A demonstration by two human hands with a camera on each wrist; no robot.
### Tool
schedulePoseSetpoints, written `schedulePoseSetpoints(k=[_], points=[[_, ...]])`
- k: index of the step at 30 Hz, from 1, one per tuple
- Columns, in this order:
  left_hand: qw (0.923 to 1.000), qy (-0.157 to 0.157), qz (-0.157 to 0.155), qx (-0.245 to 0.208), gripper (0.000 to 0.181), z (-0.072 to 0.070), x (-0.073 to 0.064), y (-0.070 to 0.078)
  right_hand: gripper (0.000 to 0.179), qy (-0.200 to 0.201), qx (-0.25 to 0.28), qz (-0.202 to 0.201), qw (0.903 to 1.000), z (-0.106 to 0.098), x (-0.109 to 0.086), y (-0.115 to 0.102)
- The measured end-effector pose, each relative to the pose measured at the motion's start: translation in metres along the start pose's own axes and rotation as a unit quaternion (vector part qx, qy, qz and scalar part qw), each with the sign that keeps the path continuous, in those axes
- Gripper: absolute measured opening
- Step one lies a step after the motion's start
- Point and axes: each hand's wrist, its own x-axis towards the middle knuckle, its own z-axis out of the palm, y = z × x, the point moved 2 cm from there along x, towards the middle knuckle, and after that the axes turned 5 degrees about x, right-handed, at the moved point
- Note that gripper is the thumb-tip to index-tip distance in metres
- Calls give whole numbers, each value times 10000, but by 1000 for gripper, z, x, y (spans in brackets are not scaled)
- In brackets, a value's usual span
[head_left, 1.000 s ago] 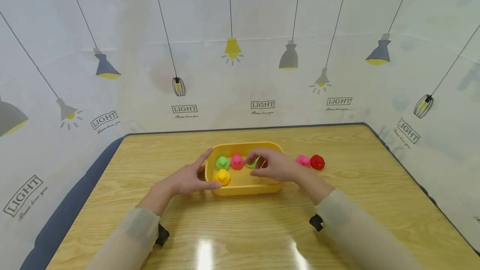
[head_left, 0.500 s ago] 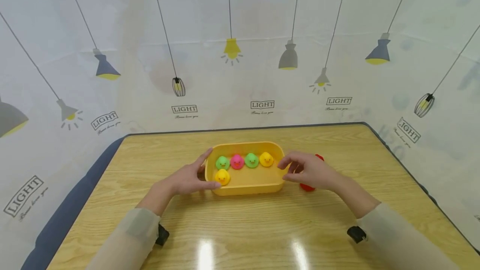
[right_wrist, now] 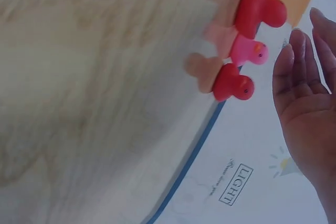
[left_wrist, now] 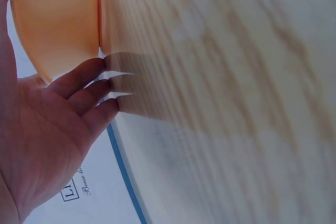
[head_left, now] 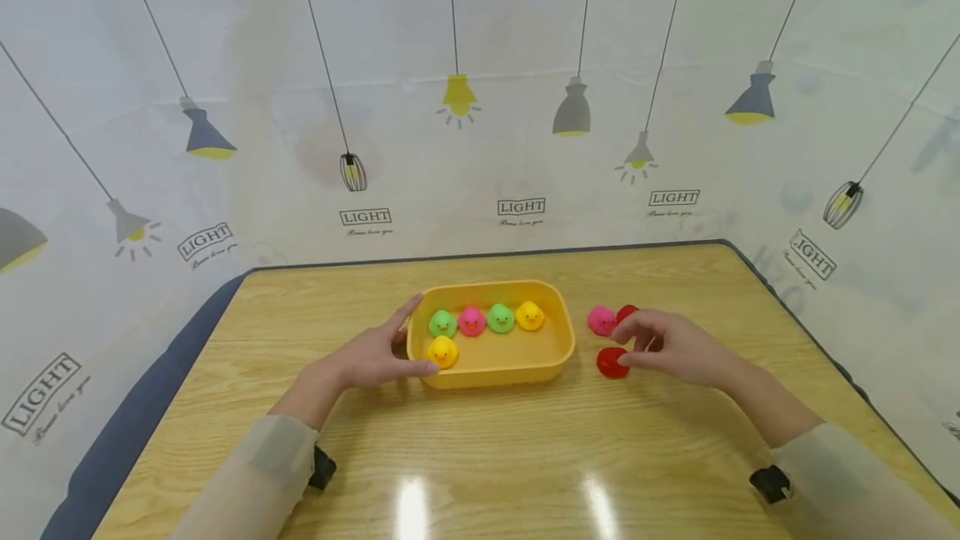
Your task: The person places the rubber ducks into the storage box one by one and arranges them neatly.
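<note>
My left hand (head_left: 367, 357) holds the left end of an orange-yellow plastic basin (head_left: 491, 377), thumb at the near rim and fingers round the far side. The left wrist view shows the fingertips (left_wrist: 100, 72) against the basin's outer wall (left_wrist: 58, 19). Inside stand two green ducks (head_left: 442, 324), a pink duck (head_left: 471, 322) and two yellow ducks (head_left: 529, 317). To the basin's right, my right hand (head_left: 686, 348) hovers with loosely bent fingers beside a red toy duck (head_left: 611, 362). In the right wrist view this hand (right_wrist: 310, 114) is apart from the ducks, holding nothing.
Behind the near red duck, a pink duck (head_left: 601, 321) and another red duck (head_left: 627, 312) sit side by side on the wooden table (head_left: 480, 457). A lamp-printed cloth (head_left: 420, 223) hangs past the table's far edge.
My right hand has moved right, out of the basin to the ducks outside. A yellow duck stands at the back row's right end, where the hand was. The left hand stays on the basin.
</note>
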Motion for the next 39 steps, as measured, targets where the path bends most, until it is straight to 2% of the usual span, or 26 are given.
schedulePoseSetpoints(k=[5,12,18,29,39], points=[[10000,-9,-13,0,125,0,0,0,31,-128,173,136,9997,0,1,14],[9999,-56,-39,-79,125,2,0,-1,35,-511,488,92,9975,5,6,24],[9999,-67,-2,-155,125,4,0,-1,29,-538,384,286,9974,9,9,25],[9999,-32,-34,-157,123,2,1,-2,21,-730,274,68,9969,9,7,25],[9999,5,-8,-108,123,2,2,-4,31,-962,480,398,9934,12,8,25]])
